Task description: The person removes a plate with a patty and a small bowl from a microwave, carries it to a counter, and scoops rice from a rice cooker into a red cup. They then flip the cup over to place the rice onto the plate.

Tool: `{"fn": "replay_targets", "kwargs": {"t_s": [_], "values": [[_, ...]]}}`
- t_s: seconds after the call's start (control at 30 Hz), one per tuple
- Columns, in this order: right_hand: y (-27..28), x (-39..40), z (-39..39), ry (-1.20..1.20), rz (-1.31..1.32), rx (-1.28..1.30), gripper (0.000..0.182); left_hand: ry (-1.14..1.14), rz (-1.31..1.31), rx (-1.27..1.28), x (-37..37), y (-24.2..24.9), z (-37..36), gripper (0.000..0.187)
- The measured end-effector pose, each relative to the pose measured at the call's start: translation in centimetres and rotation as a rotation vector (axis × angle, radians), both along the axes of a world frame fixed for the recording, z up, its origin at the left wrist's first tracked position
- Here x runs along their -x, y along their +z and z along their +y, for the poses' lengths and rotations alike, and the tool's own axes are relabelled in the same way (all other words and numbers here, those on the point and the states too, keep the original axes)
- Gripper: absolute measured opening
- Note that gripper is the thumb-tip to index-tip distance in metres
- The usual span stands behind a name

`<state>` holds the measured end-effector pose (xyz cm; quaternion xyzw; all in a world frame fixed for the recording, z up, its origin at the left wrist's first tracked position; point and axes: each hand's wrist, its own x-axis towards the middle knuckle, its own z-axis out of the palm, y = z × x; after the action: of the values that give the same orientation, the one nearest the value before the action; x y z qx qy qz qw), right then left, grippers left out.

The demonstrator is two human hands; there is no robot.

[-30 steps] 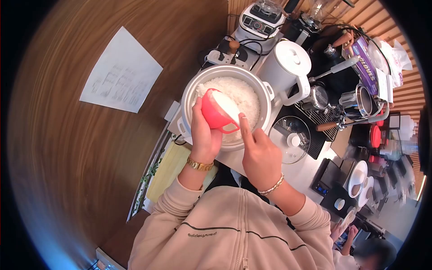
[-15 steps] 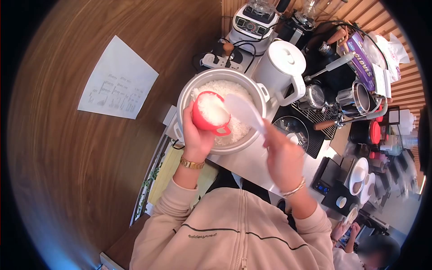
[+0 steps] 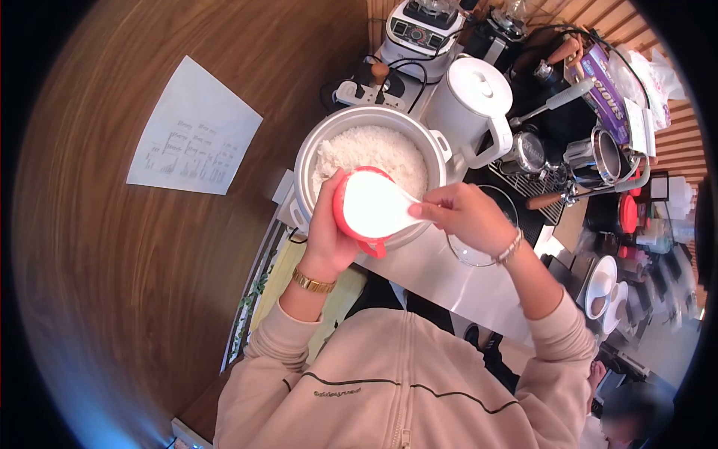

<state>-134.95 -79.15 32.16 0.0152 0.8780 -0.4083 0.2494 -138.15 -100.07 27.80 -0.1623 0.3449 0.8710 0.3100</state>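
Printed sheet (image 3: 196, 131) lies on the wood at far left, clear of the work. Left hand (image 3: 334, 228) wraps the red cup (image 3: 364, 212), holding it over the near rim of the open rice cooker (image 3: 370, 168) at the counter's left end; right hand (image 3: 465, 215) pinches the white rice paddle (image 3: 389, 209), blade flat on the cup's mouth. Cup looks full of rice, so scooping seems done and levelling is in progress; cooker still holds plenty, white kettle (image 3: 473, 105) sits just right of it.
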Motion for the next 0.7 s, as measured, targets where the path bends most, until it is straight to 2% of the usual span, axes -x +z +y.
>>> {"fn": "replay_targets", "kwargs": {"t_s": [0.17, 0.27, 0.5, 0.6, 0.7], "values": [[-0.1, 2.3, -1.0, 0.160, -0.080, -0.270, 0.038, 0.017, 0.074, 0.144, 0.1, -0.3, 0.0, 0.039], [-0.2, 2.7, -2.0, 0.166, -0.048, -0.269, 0.040, 0.039, 0.100, 0.206, 1.2, -1.3, -0.8, 0.043], [1.1, 1.6, -1.3, 0.065, 0.041, -0.137, 0.043, 0.074, 0.046, 0.073, 1.3, -0.7, -2.6, 0.044], [-2.5, -0.2, -0.6, -0.245, -0.105, 0.380, 0.049, 0.180, 0.140, 0.067, 1.2, -0.9, -2.9, 0.047], [-2.7, -2.7, -4.0, -0.403, -0.240, 0.672, 0.051, 0.313, 0.158, 0.110, 0.9, -1.5, -1.5, 0.049]]}}
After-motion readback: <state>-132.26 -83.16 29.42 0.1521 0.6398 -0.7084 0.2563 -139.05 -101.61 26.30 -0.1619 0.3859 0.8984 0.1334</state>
